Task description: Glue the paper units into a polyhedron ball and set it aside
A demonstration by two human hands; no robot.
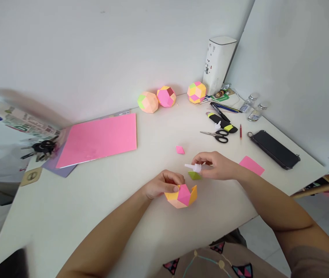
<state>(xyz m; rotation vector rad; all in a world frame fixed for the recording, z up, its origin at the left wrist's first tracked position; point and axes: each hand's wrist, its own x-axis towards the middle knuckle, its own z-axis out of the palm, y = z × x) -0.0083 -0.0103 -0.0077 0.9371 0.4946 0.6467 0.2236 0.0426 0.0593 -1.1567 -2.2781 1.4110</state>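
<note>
Near the middle of the white table, my left hand [166, 183] grips the upper left edge of a partly formed paper ball [182, 197] with pink, peach and orange faces. Its right side has an orange flap standing up. My right hand [215, 166] is closed around a small glue bottle [195, 167], whose white nozzle points left, above and right of the ball. Just under the nozzle lies a green paper piece [194, 175]. A small pink paper piece [180, 150] lies farther back, touching neither hand.
Three finished paper balls [167, 96] stand by the wall. Pink sheets [100, 139] lie at left beside keys [44, 147]. Scissors [219, 136], a cutter [224, 122], small jars [257, 112], a black phone-like case [276, 148] and a pink square [251, 165] are at right.
</note>
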